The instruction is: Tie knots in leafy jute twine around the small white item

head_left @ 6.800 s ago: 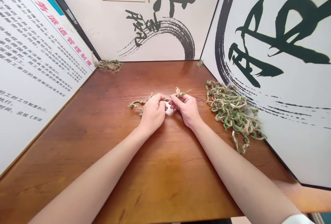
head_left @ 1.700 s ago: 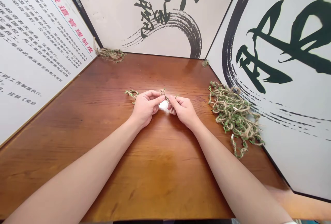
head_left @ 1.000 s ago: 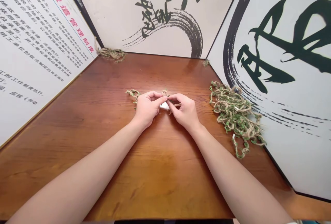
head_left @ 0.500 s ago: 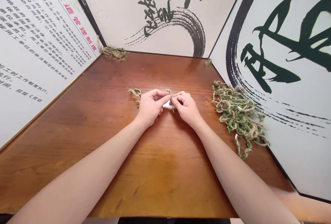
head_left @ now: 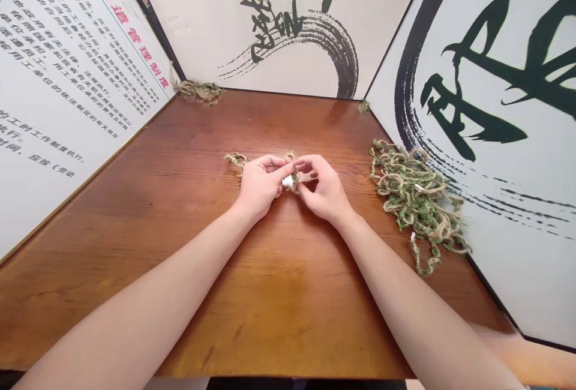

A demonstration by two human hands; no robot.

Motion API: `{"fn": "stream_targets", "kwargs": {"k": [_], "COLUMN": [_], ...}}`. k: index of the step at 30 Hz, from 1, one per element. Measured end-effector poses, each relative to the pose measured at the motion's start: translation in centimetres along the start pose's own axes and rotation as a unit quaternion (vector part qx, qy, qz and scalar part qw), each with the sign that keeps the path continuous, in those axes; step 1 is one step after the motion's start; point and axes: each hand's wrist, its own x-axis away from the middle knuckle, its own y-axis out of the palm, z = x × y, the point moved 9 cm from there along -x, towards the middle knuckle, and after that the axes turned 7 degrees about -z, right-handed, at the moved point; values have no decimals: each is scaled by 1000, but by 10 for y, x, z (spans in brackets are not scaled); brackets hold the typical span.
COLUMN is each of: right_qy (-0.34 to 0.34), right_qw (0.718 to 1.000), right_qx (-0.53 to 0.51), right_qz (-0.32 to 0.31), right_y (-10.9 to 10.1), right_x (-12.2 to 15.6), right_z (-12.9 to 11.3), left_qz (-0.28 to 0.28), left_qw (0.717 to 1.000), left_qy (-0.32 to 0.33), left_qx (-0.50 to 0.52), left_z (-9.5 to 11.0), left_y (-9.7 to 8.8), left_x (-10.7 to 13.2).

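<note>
Near the middle of the table, my left hand (head_left: pixel 261 187) pinches a length of leafy jute twine (head_left: pixel 295 181) together with a small white piece (head_left: pixel 288 182), whose kind I cannot make out. The twine's small green leaves run along tan cord. One end of it (head_left: pixel 234 159) trails on the wood left of my left hand, and a small loop (head_left: pixel 289 156) stands out between the hands. My right hand (head_left: pixel 327 189) curls its thumb and fingers round the twine's near part, fingertips close to my left thumb. Part of the twine is hidden behind the fingers.
A heap of leafy twine (head_left: pixel 416 198) lies on the right by the panel. Another bundle (head_left: pixel 198 92) sits in the far left corner, and a small tuft (head_left: pixel 363 107) in the far right one. Printed panels (head_left: pixel 279 30) wall in the wooden table (head_left: pixel 265 306) on three sides.
My right hand's thumb and index finger have spread from a tight tip pinch into a wider curl round the twine. The twine between the hands has shifted slightly; my left hand stays put.
</note>
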Motion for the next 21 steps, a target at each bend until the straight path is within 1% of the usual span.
{"fn": "stream_targets", "kwargs": {"k": [2, 3, 6, 8, 12, 14, 17, 21], "right_qy": [-38, -46, -45, -25, 68, 115, 179, 232], "right_qw": [999, 998, 999, 999, 990, 975, 936, 879], "right_qx": [16, 21, 22, -1, -102, -175, -294, -413], "right_qz": [-24, -22, 11, 40, 69, 69, 70, 60], "right_y": [5, 5, -1, -6, -7, -3, 4, 13], "right_x": [0, 0, 0, 0, 1, 2, 4, 5], "right_z": [-10, -13, -17, -14, 8, 21, 33, 34], "left_qz": [-4, -7, -10, -11, -12, -10, -18, -35], "left_qw": [1000, 1000, 1000, 1000, 1000, 999, 999, 998], "left_qy": [-5, -5, -2, 0, 7, 17, 32, 31], "left_qx": [-2, -7, -20, -20, -27, -35, -37, -29], "left_z": [1, 2, 2, 2, 2, 3, 5, 6], "left_y": [2, 3, 4, 3, 3, 3, 5, 7], "left_x": [1, 2, 3, 2, 2, 2, 3, 3]}}
